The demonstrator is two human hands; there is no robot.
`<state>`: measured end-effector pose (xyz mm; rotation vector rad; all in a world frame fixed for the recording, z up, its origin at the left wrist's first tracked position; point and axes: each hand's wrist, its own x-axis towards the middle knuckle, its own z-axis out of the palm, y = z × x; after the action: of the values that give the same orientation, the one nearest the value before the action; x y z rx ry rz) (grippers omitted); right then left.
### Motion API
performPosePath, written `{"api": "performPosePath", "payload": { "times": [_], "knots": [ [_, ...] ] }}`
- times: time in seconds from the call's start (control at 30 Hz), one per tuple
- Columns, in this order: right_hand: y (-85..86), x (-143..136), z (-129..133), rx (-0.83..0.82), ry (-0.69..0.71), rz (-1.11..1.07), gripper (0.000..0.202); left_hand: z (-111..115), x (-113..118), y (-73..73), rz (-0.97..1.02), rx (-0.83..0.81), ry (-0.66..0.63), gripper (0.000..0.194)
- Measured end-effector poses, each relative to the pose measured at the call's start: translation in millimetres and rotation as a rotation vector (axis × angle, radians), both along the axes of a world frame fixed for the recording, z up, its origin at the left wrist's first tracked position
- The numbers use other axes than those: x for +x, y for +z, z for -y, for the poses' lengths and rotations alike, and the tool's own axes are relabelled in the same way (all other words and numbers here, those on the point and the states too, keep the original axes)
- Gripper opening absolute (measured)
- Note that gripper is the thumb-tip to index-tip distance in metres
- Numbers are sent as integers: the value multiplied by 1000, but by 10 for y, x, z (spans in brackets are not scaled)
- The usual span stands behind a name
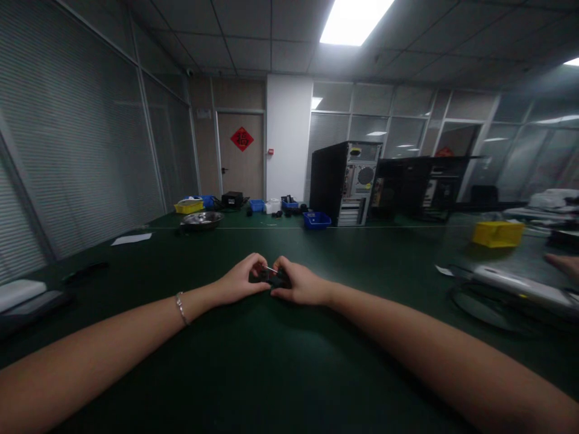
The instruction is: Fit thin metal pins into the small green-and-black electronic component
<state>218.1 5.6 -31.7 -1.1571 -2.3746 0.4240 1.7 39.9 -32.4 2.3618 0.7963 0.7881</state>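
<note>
Between my two hands, just above the green tabletop (289,355), is a small dark object (272,278) with a thin bright edge along its top. Its kind is too small and blurred to make out. My left hand (242,279), with a bracelet (181,308) on the wrist, curls its fingers and thumb round the left side of it. From the right, my right hand (304,282) grips the same object, thumb below and fingers above. The fingers cover much of it.
Beyond my hands stand a metal bowl (202,220), a blue bin (317,221) and a black computer tower (332,181). On the right are a yellow bin (497,234), a silvery device with cables (520,282) and another person's hand (564,265). White paper (131,239) lies left.
</note>
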Motion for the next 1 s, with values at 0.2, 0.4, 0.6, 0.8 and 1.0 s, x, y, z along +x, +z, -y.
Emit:
{"api": "performPosePath", "payload": {
  "times": [0.2, 0.4, 0.6, 0.8, 1.0],
  "knots": [
    [15, 10, 15, 1, 25, -19, 41, -103, -10, -53, 73, -89, 47, 49],
    [15, 22, 1, -56, 73, -45, 37, -138, 11, -57, 228, -303, 150, 42],
    [2, 28, -2, -68, 115, -117, 33, -119, 22, -32, 357, -487, 106, 41],
    [-29, 23, -10, -75, 100, -211, 33, -129, 10, -40, 430, -563, 21, 42],
    [-30, -8, -3, 182, 46, -378, 22, -92, 33, -72, 314, -479, -95, 45]
  ]
}}
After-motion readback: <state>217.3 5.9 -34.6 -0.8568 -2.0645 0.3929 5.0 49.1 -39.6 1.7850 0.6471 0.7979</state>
